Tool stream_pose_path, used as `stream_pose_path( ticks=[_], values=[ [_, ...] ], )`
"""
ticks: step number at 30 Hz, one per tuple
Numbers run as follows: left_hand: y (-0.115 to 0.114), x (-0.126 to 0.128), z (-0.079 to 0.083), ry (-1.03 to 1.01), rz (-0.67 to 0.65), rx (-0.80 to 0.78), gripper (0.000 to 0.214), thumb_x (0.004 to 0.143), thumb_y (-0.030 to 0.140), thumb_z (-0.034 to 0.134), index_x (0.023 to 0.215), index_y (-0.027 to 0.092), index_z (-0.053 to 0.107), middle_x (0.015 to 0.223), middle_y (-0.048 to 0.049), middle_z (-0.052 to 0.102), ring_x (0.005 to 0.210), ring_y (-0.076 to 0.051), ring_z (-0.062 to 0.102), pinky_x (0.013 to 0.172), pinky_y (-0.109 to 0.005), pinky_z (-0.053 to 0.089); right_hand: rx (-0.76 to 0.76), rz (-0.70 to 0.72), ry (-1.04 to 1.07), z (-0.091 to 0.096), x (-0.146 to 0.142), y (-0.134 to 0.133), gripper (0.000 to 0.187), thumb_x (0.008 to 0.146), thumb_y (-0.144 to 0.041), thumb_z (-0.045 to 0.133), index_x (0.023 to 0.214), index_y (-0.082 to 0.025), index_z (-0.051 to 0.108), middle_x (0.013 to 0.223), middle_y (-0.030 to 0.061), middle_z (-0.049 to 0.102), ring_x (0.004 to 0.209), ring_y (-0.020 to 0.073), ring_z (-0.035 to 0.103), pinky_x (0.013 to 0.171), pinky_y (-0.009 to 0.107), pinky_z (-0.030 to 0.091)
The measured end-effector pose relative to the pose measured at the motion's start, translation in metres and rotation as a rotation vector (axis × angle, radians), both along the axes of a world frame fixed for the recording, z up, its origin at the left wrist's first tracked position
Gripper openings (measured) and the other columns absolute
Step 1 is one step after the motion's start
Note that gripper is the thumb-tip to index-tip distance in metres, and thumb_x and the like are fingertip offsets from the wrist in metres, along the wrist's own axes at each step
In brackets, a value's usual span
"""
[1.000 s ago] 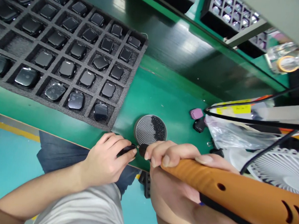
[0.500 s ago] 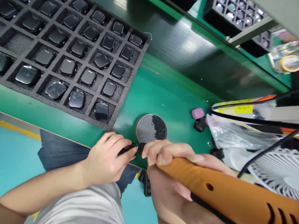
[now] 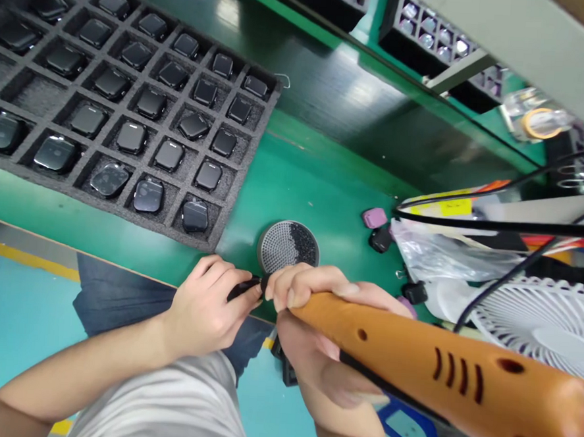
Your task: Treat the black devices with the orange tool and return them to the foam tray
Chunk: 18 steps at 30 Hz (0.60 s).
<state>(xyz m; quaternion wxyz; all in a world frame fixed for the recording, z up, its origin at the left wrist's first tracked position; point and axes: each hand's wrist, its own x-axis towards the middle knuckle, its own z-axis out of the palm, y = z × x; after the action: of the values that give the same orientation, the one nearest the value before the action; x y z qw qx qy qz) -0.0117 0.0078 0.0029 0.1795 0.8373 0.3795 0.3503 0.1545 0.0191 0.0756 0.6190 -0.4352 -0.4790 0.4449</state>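
My left hand is closed around a small black part at the near edge of the green bench. My right hand grips an orange electric screwdriver, whose black tip meets the part. Just behind the hands sits a round perforated dish with small black screws heaped on its right side.
A dark foam tray with several black watch bodies in its cells lies at the left. A white fan, black cables, a plastic bag and small pink and black parts crowd the right. Grid trays stand at the back.
The view has shifted slightly. The screwdriver body has swung further into view and its tip has edged left with my hands. My left hand keeps its hold on the part.
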Motion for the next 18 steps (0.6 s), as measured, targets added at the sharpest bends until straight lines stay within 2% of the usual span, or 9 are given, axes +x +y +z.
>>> stream_pose_path(
  ticks=[3,5,7,9,11,13,18],
  values=[
    [0.0,0.001,0.002,0.031,0.036,0.018,0.021,0.105,0.026,0.074,0.124,0.021,0.077,0.111,-0.0087,0.078,0.099,-0.025,0.067,0.095,-0.046,0.051,0.102,-0.006,0.045,0.005,0.007,0.004,0.048,0.094,-0.075,0.068,0.123,-0.037,0.071,0.086,-0.0012,0.066,0.066,0.0195,0.063,0.059,0.041,0.055],
    [0.0,0.001,0.004,0.063,0.051,0.033,0.025,0.105,0.029,0.075,0.128,0.019,0.076,0.109,-0.0092,0.077,0.1,-0.026,0.067,0.095,-0.046,0.051,0.126,-0.089,0.062,0.008,0.015,0.007,0.046,0.095,-0.073,0.067,0.118,-0.034,0.072,0.086,-0.0011,0.066,0.065,0.0194,0.063,0.057,0.042,0.056],
    [-0.001,-0.002,0.005,0.089,0.015,0.028,0.028,0.105,0.03,0.073,0.131,0.017,0.075,0.12,-0.0117,0.079,0.111,-0.029,0.068,0.1,-0.048,0.051,0.165,-0.181,0.074,0.009,0.022,0.009,0.046,0.092,-0.074,0.069,0.114,-0.034,0.073,0.084,-0.0023,0.066,0.061,0.0183,0.061,0.055,0.039,0.055],
    [-0.001,-0.005,0.005,0.102,-0.056,0.015,0.029,0.105,0.024,0.067,0.132,0.016,0.075,0.136,-0.0132,0.077,0.124,-0.031,0.068,0.106,-0.05,0.05,0.162,-0.221,0.074,0.006,0.026,0.01,0.046,0.09,-0.074,0.071,0.114,-0.035,0.071,0.082,-0.0034,0.066,0.059,0.0175,0.059,0.053,0.038,0.054],
    [-0.001,-0.006,0.005,0.101,-0.093,0.002,0.032,0.103,0.017,0.062,0.132,0.016,0.075,0.144,-0.0128,0.076,0.127,-0.03,0.068,0.109,-0.051,0.049,0.151,-0.21,0.074,0.001,0.028,0.01,0.047,0.09,-0.075,0.071,0.116,-0.035,0.07,0.082,-0.004,0.065,0.058,0.0169,0.059,0.052,0.036,0.054],
    [-0.001,-0.005,0.004,0.096,-0.081,-0.001,0.03,0.102,0.016,0.062,0.129,0.016,0.076,0.142,-0.0125,0.077,0.123,-0.03,0.07,0.108,-0.051,0.049,0.142,-0.184,0.069,-0.002,0.028,0.009,0.047,0.092,-0.075,0.069,0.117,-0.035,0.069,0.082,-0.0042,0.064,0.059,0.0166,0.06,0.053,0.036,0.055],
    [-0.002,0.0,0.004,0.12,-0.026,0.032,0.027,0.109,0.036,0.068,0.123,0.015,0.075,0.127,-0.0122,0.079,0.114,-0.029,0.07,0.104,-0.049,0.049,0.103,-0.118,0.058,-0.004,0.031,0.004,0.049,0.091,-0.075,0.07,0.119,-0.035,0.068,0.084,-0.0041,0.066,0.061,0.0169,0.062,0.056,0.037,0.058]
  ],
)
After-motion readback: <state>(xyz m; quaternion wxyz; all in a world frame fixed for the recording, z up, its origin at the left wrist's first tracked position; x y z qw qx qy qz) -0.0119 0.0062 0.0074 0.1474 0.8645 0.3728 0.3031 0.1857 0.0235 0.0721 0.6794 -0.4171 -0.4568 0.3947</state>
